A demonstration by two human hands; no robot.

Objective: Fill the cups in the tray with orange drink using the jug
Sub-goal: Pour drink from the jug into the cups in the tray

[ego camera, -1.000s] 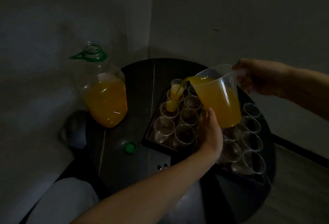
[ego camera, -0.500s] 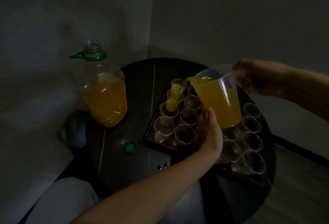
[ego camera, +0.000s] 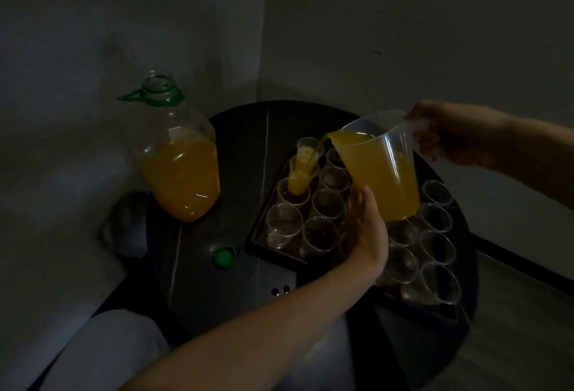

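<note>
My right hand [ego camera: 450,133] grips the handle of a clear plastic jug [ego camera: 382,167] that is tilted left and mostly full of orange drink. A thin stream runs from its spout into a clear cup [ego camera: 306,161] at the far end of the left tray [ego camera: 257,235]. The orange level in that cup is high. My left hand [ego camera: 368,229] rests flat under the jug's base, over the cups. Several empty clear cups [ego camera: 320,235] stand in rows in the left tray. More empty cups [ego camera: 435,244] fill a second tray at the right.
A big clear bottle [ego camera: 178,154] half full of orange drink stands open at the table's left, with its green cap [ego camera: 224,256] lying beside the tray. The round dark table [ego camera: 236,285] sits in a wall corner. My pale-trousered knee [ego camera: 93,353] is at the lower left.
The stream keeps running and the orange level in the far cup has risen. Both hands and the jug have hardly moved.
</note>
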